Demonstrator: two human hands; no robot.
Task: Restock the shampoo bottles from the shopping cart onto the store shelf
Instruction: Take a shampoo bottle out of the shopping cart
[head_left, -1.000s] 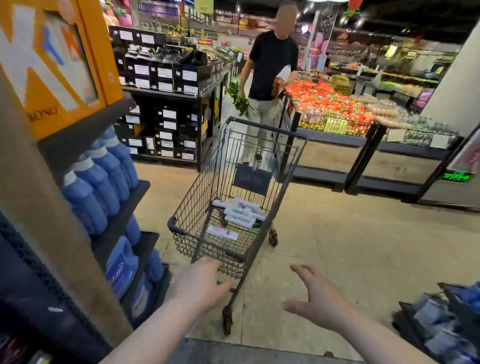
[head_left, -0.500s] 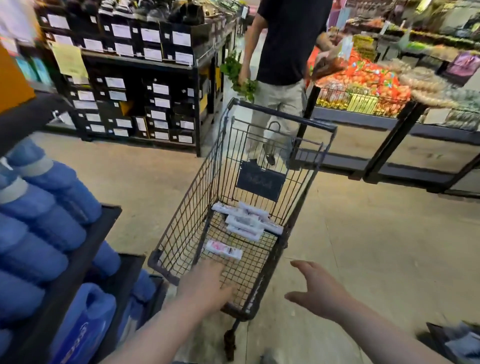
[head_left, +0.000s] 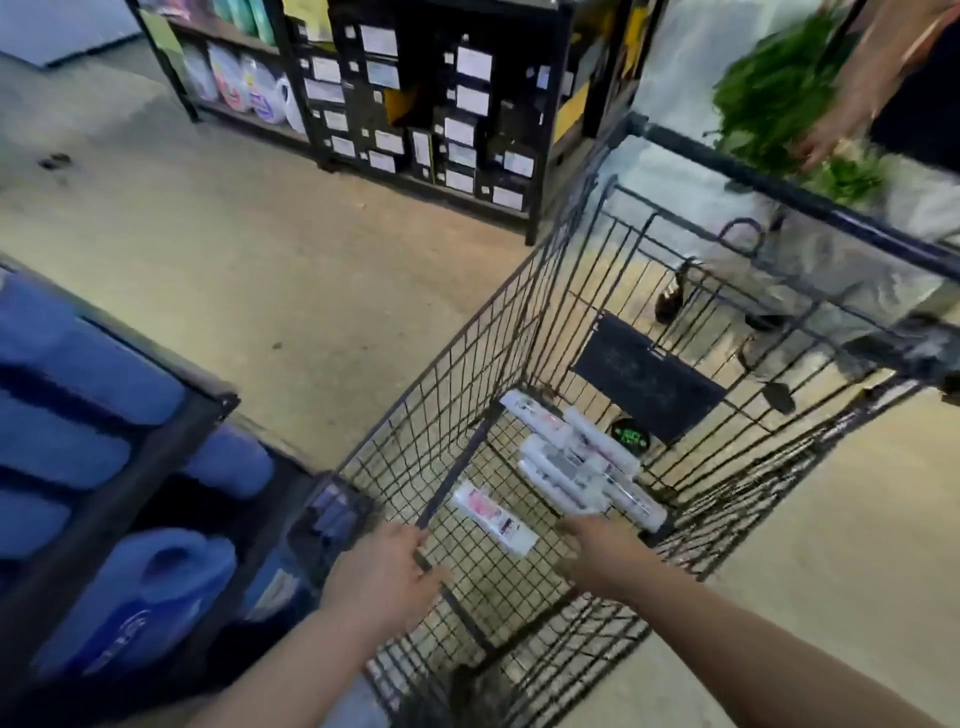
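My left hand (head_left: 382, 577) grips the cart (head_left: 457, 364) rim. My right hand (head_left: 597, 553) reaches inside, grip unclear. One lone bottle (head_left: 493, 517) lies between them; about four bottles (head_left: 576, 462) lie past it.

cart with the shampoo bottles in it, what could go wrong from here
1. The right hand reaches into the stacked white bottles; pulling one may roll the others.
2. The left hand grips the cart rim; leaning could roll the cart.
3. Another person's hand with greens is close beyond the cart, so a nudge might bump them.
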